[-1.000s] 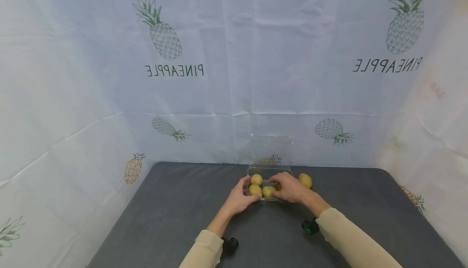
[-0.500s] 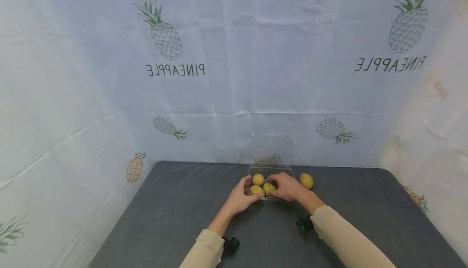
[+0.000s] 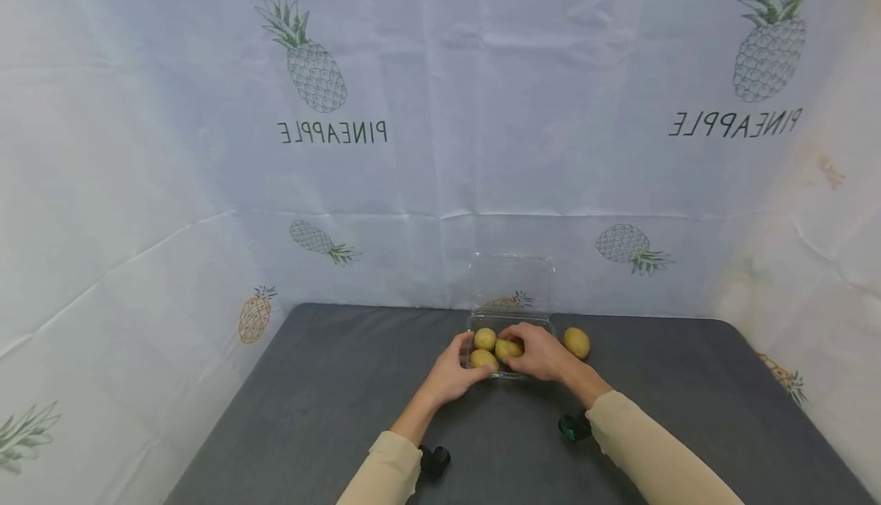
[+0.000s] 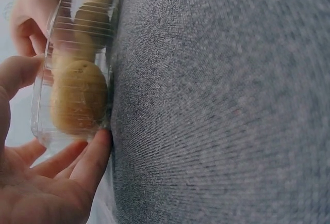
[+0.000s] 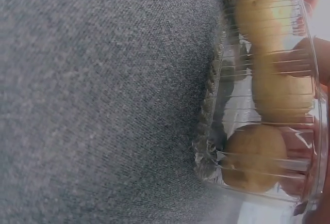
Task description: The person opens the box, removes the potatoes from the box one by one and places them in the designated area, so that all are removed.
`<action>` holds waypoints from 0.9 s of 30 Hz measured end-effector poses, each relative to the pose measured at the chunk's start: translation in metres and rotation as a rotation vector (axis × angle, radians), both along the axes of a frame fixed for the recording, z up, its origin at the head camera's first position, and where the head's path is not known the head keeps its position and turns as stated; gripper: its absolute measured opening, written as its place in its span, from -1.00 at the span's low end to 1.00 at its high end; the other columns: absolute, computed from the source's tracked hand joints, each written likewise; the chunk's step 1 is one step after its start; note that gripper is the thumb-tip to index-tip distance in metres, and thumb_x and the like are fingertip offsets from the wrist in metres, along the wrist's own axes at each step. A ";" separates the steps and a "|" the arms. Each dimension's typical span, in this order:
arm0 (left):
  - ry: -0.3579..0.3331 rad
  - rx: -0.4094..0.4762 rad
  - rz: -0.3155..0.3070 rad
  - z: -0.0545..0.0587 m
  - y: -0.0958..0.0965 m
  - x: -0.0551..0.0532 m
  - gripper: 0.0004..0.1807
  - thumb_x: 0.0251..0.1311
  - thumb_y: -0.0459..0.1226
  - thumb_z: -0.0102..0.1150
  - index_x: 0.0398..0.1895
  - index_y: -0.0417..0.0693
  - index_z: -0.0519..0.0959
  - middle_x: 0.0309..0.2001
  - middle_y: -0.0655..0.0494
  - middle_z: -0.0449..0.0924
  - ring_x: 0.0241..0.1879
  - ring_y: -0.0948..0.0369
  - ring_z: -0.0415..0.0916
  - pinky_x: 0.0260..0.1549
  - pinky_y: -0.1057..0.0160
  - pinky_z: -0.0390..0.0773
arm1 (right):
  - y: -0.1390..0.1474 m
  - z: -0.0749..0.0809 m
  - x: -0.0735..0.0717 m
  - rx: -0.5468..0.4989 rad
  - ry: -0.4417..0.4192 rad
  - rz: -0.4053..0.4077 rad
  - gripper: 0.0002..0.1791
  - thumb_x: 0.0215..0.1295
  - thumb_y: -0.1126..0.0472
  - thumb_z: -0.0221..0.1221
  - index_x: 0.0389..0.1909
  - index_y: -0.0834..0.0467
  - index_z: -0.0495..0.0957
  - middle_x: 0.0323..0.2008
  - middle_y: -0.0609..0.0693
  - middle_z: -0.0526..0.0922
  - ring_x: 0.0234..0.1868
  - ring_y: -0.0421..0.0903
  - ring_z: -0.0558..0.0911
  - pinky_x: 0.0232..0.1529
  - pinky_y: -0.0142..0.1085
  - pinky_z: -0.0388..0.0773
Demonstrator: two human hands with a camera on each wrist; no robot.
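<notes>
A dark grey worktop (image 3: pixel 330 413) stretches away from the viewer. Nearest, the left hand (image 3: pixel 447 375) holds a clear container (image 3: pixel 511 374) by its near left corner, thumb and fingers spread around it. Inside, the right hand (image 3: pixel 542 353) pinches a potato (image 3: pixel 508 349), which has shifted back from the front wall over the last second; seemingly an adjustment, leaving more room at the front. Beside it sit a front-left potato (image 3: pixel 482 359), a back-left potato (image 3: pixel 485 339) and a right-end potato (image 5: pixel 255 157). An outside potato (image 3: pixel 577 343) lies just right of the container. Farthest, the raised lid (image 3: pixel 512 279) stands before pineapple-printed cloth (image 3: pixel 447 107).
</notes>
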State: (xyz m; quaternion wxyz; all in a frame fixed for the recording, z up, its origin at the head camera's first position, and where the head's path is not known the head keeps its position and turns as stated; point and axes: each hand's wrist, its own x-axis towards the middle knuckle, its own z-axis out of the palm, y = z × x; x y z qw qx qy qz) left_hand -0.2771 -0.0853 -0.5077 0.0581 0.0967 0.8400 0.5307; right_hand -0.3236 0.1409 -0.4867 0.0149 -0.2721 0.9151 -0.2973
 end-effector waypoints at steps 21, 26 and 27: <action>0.009 -0.007 0.008 0.003 0.001 0.001 -0.10 0.23 -0.03 0.41 0.53 -0.13 0.22 0.35 -0.26 0.38 0.28 -0.20 0.42 0.12 -0.19 0.51 | 0.020 0.016 0.020 -0.163 0.057 0.023 -0.52 0.24 0.29 0.36 0.19 0.25 0.59 0.01 0.04 0.60 -0.10 -0.07 0.59 -0.12 -0.13 0.59; 0.024 -0.007 0.005 0.002 0.002 0.002 -0.11 0.23 -0.07 0.42 0.53 -0.15 0.22 0.34 -0.27 0.39 0.26 -0.21 0.43 0.13 -0.20 0.50 | 0.030 0.021 0.026 -0.190 0.051 0.030 -0.54 0.26 0.30 0.34 0.19 0.26 0.58 0.04 0.09 0.60 -0.07 -0.04 0.59 -0.11 -0.11 0.59; 0.024 -0.006 0.003 0.002 0.002 0.002 -0.12 0.23 -0.07 0.42 0.53 -0.15 0.22 0.34 -0.26 0.38 0.27 -0.21 0.43 0.13 -0.20 0.50 | 0.032 0.022 0.027 -0.195 0.047 0.030 -0.55 0.26 0.31 0.34 0.18 0.26 0.58 0.04 0.10 0.60 -0.07 -0.03 0.59 -0.11 -0.11 0.59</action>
